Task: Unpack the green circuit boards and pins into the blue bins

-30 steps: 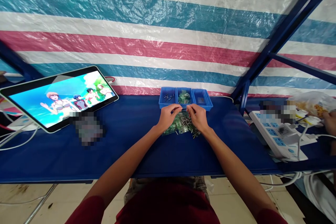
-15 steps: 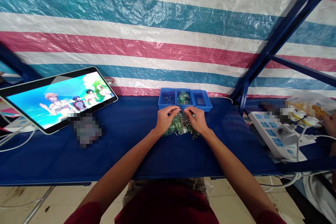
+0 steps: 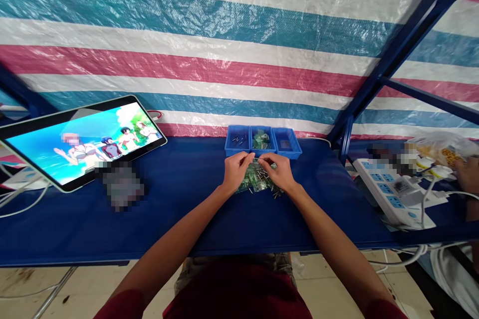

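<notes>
My left hand (image 3: pixel 236 169) and my right hand (image 3: pixel 279 169) meet fingertip to fingertip above a pile of small green clear bags and metal pins (image 3: pixel 258 181). Both are closed in a pinch, the fingers almost touching. Something small and pale shows between them, too tiny to name. Just behind my hands stand three joined blue bins. Dark, thin metal pieces lie in the left bin (image 3: pixel 237 145), green bags fill the middle bin (image 3: pixel 263 137), and the right bin (image 3: pixel 287 145) holds a few small pieces I cannot make out.
A tablet (image 3: pixel 84 142) playing a cartoon leans at the left, with a blurred-out object (image 3: pixel 123 187) before it. On the right, beyond the frame post (image 3: pixel 346 139), are a white power strip (image 3: pixel 392 194), cables, a plastic bag (image 3: pixel 445 147) and another person's hand (image 3: pixel 467 174).
My right fingertips have shifted slightly left, closer to my left fingertips. Both hands stay pinched over the pile. The bins and bags have not moved.
</notes>
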The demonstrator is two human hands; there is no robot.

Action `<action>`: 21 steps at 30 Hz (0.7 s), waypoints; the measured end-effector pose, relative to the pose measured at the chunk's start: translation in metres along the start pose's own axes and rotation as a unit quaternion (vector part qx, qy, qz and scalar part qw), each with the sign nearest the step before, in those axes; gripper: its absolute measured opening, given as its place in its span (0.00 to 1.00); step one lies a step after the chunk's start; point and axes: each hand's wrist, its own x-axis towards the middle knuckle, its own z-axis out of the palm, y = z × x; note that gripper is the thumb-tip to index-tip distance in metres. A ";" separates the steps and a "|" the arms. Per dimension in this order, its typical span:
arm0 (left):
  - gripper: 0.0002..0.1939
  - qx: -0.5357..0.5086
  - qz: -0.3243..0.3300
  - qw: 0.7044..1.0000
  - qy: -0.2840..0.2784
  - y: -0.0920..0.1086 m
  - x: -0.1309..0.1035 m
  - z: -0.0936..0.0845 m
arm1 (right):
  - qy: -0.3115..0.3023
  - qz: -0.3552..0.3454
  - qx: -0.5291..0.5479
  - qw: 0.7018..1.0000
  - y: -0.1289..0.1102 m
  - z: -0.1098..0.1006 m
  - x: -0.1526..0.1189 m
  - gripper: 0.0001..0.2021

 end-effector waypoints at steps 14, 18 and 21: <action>0.14 -0.086 0.025 0.995 -0.043 0.005 0.000 -0.002 | -0.069 0.068 0.059 0.994 -0.003 -0.005 0.001 0.25; 0.19 -0.073 0.018 0.995 -0.073 0.010 -0.001 -0.003 | -0.068 0.063 0.041 0.995 -0.004 -0.005 0.000 0.28; 0.22 -0.040 0.010 0.998 -0.051 0.011 -0.001 -0.004 | -0.051 0.048 0.044 0.997 -0.005 -0.003 0.000 0.25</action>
